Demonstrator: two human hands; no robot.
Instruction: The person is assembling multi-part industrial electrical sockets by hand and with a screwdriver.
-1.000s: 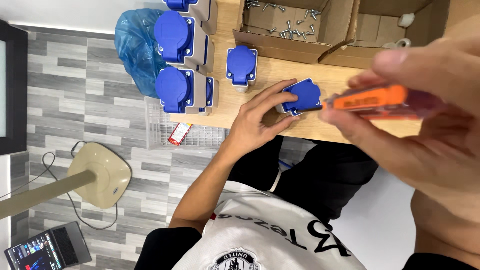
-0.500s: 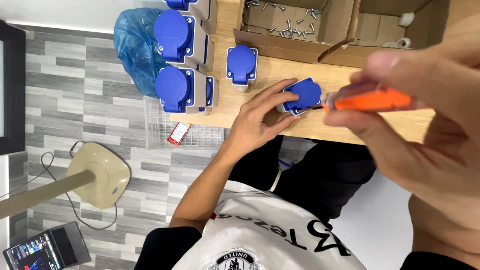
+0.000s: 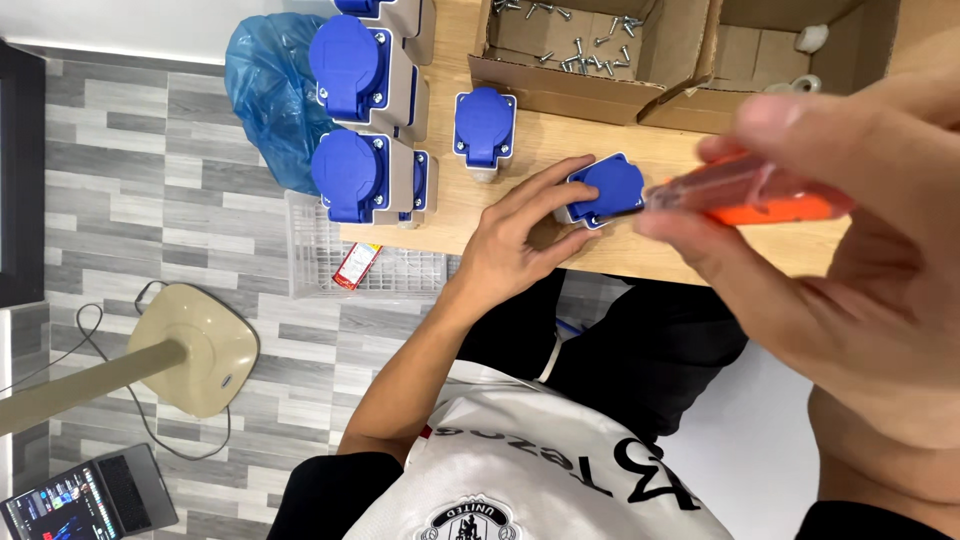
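Left hand: our fingers wrapped around the small blue moulded-plastic socket with hinged round cap, pinning it flat to the pale wooden tabletop so it stays put under the tool. Right hand: closed on the translucent orange-handled screwdriver, its tip meeting the socket's edge. Three glossy blue capped sockets on grey housings stand aside. Open brown cardboard box of loose steel screws sits within reach.
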